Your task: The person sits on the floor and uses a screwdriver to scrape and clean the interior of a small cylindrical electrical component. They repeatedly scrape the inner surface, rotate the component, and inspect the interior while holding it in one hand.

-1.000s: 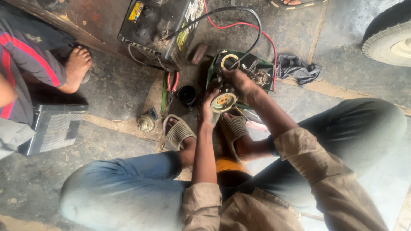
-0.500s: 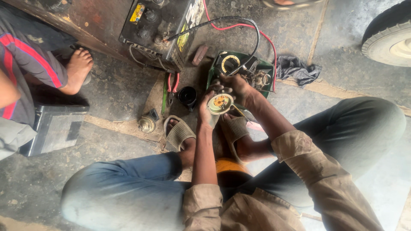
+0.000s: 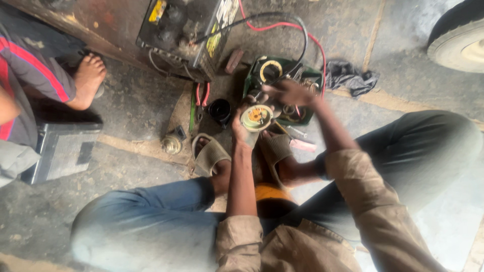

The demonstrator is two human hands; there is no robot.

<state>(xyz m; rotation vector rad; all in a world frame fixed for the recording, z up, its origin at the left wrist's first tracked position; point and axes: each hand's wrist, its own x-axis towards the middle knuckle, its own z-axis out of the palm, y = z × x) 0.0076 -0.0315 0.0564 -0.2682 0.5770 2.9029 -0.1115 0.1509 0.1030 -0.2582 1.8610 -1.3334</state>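
Observation:
My left hand [image 3: 243, 132] grips a round cream-coloured part with an orange centre [image 3: 256, 117], held up over my sandalled feet. My right hand [image 3: 286, 92] hovers just above and right of it, fingers curled over the edge of a green tray [image 3: 315, 79]; whether it holds anything is hidden by blur. The tray holds a yellow ring-shaped piece [image 3: 270, 69] and several small metal parts.
A black battery [image 3: 187, 30] with red and black cables [image 3: 297, 25] stands at the back. A black cup [image 3: 220, 110], a small brass part [image 3: 172, 143], a pink-handled tool [image 3: 302, 145] and a dark rag [image 3: 349, 75] lie around. Another person's bare foot [image 3: 86, 80] and a tyre [image 3: 459, 38] flank the spot.
My right hand has lifted off the round part and moved up and right toward the green tray. My left hand keeps the part in about the same place.

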